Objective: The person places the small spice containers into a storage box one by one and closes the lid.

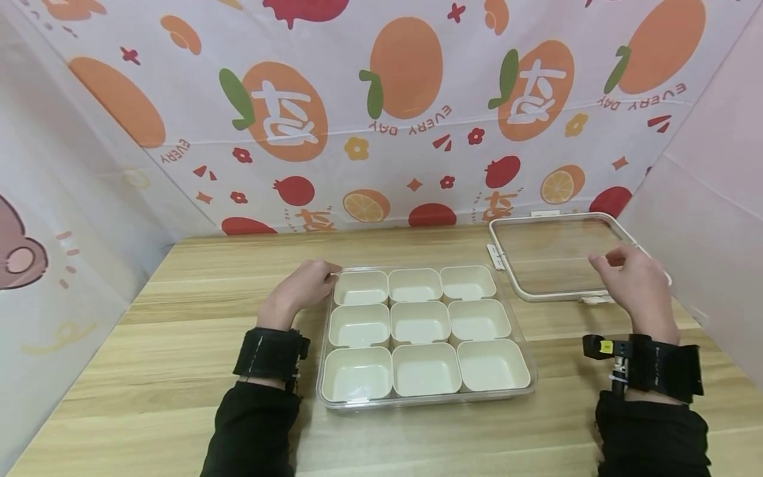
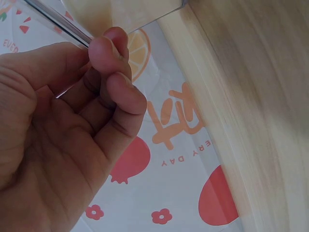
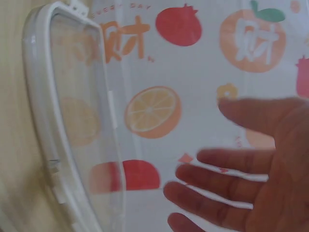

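A clear plastic container (image 1: 429, 400) holds several cream compartment cups (image 1: 420, 322) in rows, with nothing visible inside them. At its far left corner, my left hand (image 1: 301, 288) pinches the rim. The left wrist view shows thumb and curled fingertips (image 2: 108, 55) meeting at the clear edge of the container (image 2: 140, 12). Over to the right, my right hand (image 1: 640, 285) hovers above the near right part of a clear lid (image 1: 560, 296) with a white frame. Its fingers are spread and apart from the lid in the right wrist view, holding nothing.
The lid lies flat at the back right of the wooden table (image 1: 155, 371), with white clips on its sides. A fruit-patterned cloth (image 1: 381, 159) hangs behind the table's back edge. Pale cloth walls (image 1: 709, 199) close off both sides.
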`<state>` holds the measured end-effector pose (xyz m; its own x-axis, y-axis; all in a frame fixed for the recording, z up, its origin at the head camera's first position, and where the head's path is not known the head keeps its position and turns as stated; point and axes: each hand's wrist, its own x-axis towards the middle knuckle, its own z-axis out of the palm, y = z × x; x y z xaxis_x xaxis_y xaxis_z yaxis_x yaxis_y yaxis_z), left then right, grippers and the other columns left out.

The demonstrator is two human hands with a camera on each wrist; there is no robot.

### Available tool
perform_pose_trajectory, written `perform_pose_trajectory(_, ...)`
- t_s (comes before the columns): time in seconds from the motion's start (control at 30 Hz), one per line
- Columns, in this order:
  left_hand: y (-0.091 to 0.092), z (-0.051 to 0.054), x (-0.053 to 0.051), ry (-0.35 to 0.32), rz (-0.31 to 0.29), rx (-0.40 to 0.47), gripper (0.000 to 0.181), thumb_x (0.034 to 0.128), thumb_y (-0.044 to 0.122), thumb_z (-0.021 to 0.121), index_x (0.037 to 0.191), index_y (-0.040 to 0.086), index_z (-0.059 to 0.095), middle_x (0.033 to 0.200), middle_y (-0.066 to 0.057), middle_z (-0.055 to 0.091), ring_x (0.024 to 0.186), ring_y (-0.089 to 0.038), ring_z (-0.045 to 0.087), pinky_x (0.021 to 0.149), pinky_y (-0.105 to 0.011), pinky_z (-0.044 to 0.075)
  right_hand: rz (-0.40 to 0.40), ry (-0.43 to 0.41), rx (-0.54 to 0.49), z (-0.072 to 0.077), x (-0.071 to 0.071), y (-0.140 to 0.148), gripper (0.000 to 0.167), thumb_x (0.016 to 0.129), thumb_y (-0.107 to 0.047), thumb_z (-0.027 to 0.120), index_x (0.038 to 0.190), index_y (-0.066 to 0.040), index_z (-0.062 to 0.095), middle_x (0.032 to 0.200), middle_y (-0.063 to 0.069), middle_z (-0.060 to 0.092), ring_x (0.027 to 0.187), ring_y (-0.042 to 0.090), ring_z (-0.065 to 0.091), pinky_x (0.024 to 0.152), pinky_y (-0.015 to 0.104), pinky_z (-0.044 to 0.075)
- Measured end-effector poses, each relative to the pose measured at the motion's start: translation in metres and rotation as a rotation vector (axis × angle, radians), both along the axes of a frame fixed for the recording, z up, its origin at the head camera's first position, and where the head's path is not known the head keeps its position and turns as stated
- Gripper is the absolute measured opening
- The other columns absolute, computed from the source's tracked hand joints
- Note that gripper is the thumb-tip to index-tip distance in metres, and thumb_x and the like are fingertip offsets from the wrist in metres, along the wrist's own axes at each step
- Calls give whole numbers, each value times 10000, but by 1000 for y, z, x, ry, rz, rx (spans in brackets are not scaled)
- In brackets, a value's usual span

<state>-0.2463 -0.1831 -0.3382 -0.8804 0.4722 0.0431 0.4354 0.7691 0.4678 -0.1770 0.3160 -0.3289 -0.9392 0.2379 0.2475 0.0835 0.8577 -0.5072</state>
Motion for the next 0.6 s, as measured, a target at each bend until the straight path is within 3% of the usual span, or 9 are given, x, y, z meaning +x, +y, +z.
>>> perform_pose_trajectory(0.1,0,-1,0,-2,3,-2,255,984,-60,482,1108,-63,705,630,-6,385,545,-134,359,574,-292,345,-89,-37,-71,-7,-1,6,597,1040,-365,496,1222,201,542,1206,397,551,1089,535,500,832,608,423)
perform_pose_trajectory(0.2,0,-2,-1,10,-5,-4,245,982,-60,474,1055,-43,707,612,5,380,539,-128,357,576,-291,343,-129,-143,-103,-11,-1,15,677,1033,-397,476,1256,242,481,1228,430,500,1086,549,492,823,595,445)
perform_pose_trajectory(0.3,0,-2,-2,7,-4,-2,236,979,-62,471,1004,-23,702,603,10,394,536,-126,369,573,-291,345,-112,-272,-104,-13,-1,25,719,1023,-448,455,1122,263,470,1015,386,495,895,479,519,700,517,467)
perform_pose_trajectory(0.4,0,-1,-2,2,-1,-2,232,978,-66,473,977,-16,699,604,6,413,537,-128,381,570,-290,346,-81,-356,-126,-16,0,30,664,1016,-503,437,930,155,456,808,191,375,735,332,445,591,405,385)
perform_pose_trajectory(0.47,0,-1,-2,-2,1,1,229,978,-67,474,977,-18,698,607,3,425,537,-128,387,566,-289,346,-72,-382,-161,-17,0,30,600,1014,-530,431,907,61,436,786,114,312,710,290,413,577,377,349)
perform_pose_trajectory(0.6,1,-1,-2,-1,1,0,234,978,-68,477,1012,-31,705,613,-2,437,538,-126,389,562,-286,346,-46,-389,-187,-19,1,30,625,1018,-524,432,954,98,452,830,168,399,733,316,470,577,366,388)
